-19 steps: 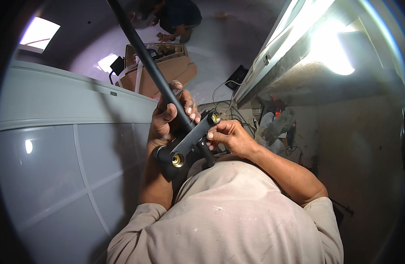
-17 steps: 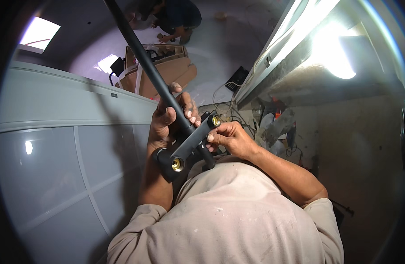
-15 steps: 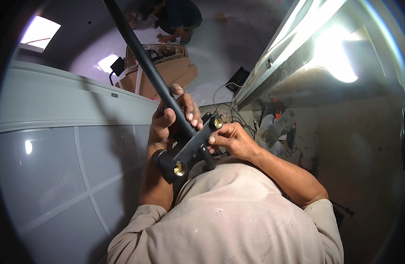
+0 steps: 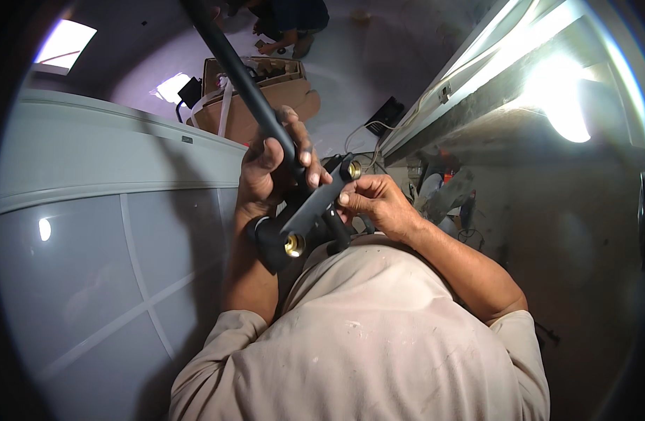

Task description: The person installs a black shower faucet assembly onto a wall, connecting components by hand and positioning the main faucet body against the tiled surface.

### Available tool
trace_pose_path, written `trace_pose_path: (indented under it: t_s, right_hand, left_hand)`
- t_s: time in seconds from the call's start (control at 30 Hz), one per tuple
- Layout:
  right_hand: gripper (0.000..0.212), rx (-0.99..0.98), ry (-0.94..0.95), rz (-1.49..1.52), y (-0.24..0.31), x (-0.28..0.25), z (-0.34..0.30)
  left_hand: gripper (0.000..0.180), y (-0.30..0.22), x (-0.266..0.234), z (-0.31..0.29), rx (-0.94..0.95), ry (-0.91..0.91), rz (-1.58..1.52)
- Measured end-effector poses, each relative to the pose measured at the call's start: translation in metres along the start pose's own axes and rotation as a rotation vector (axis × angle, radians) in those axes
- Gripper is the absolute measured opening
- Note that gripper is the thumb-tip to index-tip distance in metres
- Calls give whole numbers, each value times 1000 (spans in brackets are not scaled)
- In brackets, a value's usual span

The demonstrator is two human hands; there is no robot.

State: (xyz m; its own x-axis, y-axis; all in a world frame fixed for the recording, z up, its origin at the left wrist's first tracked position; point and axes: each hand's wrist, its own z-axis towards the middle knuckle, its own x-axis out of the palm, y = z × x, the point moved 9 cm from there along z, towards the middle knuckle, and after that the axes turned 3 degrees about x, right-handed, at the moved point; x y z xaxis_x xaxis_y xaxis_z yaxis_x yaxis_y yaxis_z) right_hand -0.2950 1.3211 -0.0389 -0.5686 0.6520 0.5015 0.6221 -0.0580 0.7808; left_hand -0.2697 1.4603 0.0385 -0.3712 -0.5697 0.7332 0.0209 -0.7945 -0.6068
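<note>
A black shower mixer (image 4: pixel 314 205) with a long black riser pipe (image 4: pixel 239 77) is held at a slant in front of my chest. Two brass threaded inlets show on its body, and a short black spout points downward. My left hand (image 4: pixel 270 165) wraps round the pipe just above the body, thumb on one side and fingers on the other. At the body's right end, beside the upper inlet, my right hand (image 4: pixel 378 205) pinches with thumb and forefinger. Whatever lies between those fingertips is hidden behind the mixer.
An open cardboard box (image 4: pixel 256 95) with black parts stands on the floor ahead. Beyond it a person (image 4: pixel 294 28) crouches. To the left runs a grey panelled cabinet (image 4: pixel 84 154); right are a bright lamp (image 4: pixel 561 98), cables and clutter (image 4: pixel 445 193).
The mixer sits slightly higher and further right in the picture, with both hands moving along with it. The whole view has shifted a little. Both hands keep much the same grip.
</note>
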Motion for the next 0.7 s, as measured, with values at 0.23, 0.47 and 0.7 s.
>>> trace_pose_path:
  t_s: [0.23,0.47,0.7]
  right_hand:
    - [20,-1,-112,-51,-7,-8,25]
    - [18,93,-132,-2,-21,-14,38]
    - [35,255,-99,51,-43,-8,32]
  left_hand:
    - [40,13,-60,-1,-72,-217,-10]
    - [32,25,-109,-11,-114,-396,37]
    - [29,47,-142,-30,-172,-496,-13]
